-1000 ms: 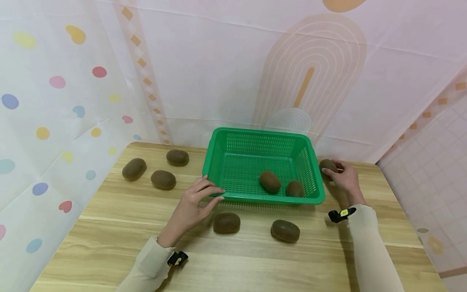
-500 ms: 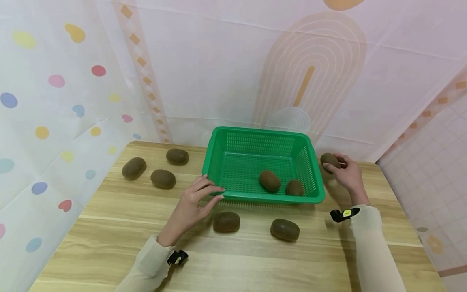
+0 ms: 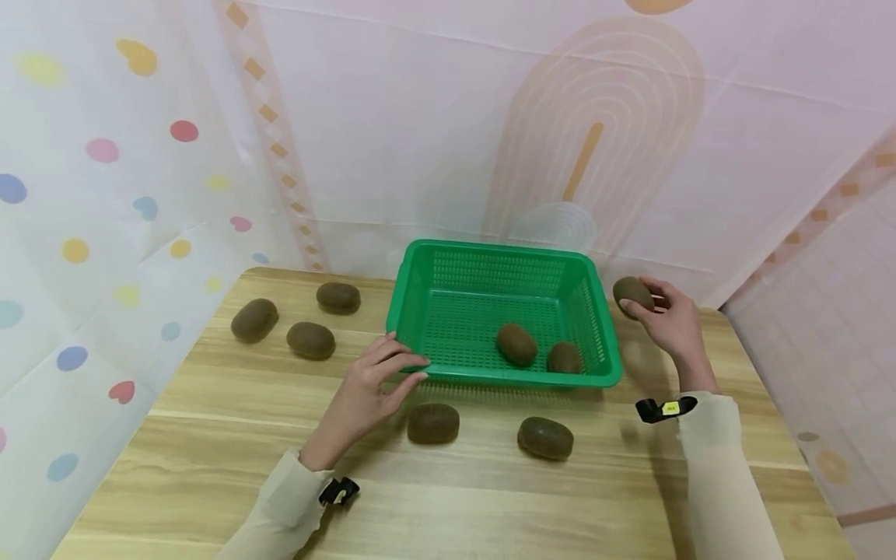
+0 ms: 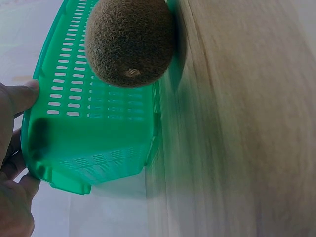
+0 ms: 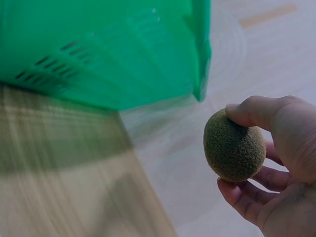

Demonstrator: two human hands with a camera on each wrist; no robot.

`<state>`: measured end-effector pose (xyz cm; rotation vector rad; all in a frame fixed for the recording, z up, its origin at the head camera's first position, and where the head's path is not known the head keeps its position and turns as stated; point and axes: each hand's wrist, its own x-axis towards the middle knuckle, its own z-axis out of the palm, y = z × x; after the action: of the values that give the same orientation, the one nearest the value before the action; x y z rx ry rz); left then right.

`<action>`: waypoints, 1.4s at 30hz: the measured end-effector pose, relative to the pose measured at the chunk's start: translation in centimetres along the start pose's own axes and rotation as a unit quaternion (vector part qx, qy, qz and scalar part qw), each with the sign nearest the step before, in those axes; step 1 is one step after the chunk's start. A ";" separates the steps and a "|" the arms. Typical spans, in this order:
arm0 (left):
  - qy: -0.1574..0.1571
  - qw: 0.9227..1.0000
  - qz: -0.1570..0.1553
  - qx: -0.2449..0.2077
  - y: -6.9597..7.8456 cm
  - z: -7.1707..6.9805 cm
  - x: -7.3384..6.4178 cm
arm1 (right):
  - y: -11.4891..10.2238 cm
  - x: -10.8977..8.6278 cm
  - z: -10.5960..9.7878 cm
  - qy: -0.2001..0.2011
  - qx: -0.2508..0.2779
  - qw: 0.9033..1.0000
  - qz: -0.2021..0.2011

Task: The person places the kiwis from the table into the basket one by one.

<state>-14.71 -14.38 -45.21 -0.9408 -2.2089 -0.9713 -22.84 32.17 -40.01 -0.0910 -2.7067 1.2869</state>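
Pale sheeting (image 3: 392, 117) at the back and sides, printed with dots, hearts, diamonds and an arch; before it, a light wood-grain table (image 3: 476, 513). On the table, near the back edge, a green slotted basket (image 3: 490, 376).

Held in the right hand (image 3: 675, 323), just right of the basket and off the tabletop: a kiwi fruit (image 3: 630, 294). Looks plump and oval, dull olive-brown, finely fuzzy. Thumb on one side, fingertips on the other, spread only as wide as the fruit. At the basket's near left corner, the left hand (image 3: 364, 389), thumb and fingers pinching the rim.

Inside the basket, toward the near right, two browner kiwis (image 3: 516, 344); on the table in front, a pair of kiwis (image 3: 545, 438); to the left, three more kiwis (image 3: 311, 341).

Only from the head: the basket's inside and the whole spread. Only from the left wrist: a pale scar on one kiwi's blunt end, close by the slotted outer wall. From the right wrist: fingertips beneath the held fruit, partly hidden from the head.
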 end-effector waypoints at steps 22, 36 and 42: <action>0.006 1.000 0.003 -0.005 -0.1 -0.1 0.0 | -5.2 -0.7 1.2 -0.031 -0.016 0.996 -0.085; 0.002 1.000 0.000 -0.001 -0.3 0.0 -0.1 | -6.0 -0.7 2.6 -0.074 -0.017 0.992 -0.102; -0.002 1.000 -0.002 -0.006 -0.1 0.0 0.0 | -5.7 -0.8 2.6 -0.085 -0.023 0.990 -0.106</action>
<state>-14.80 -14.37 -45.25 -0.9438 -2.2111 -0.9864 -22.46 26.47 -37.29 0.3063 -2.7941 1.2206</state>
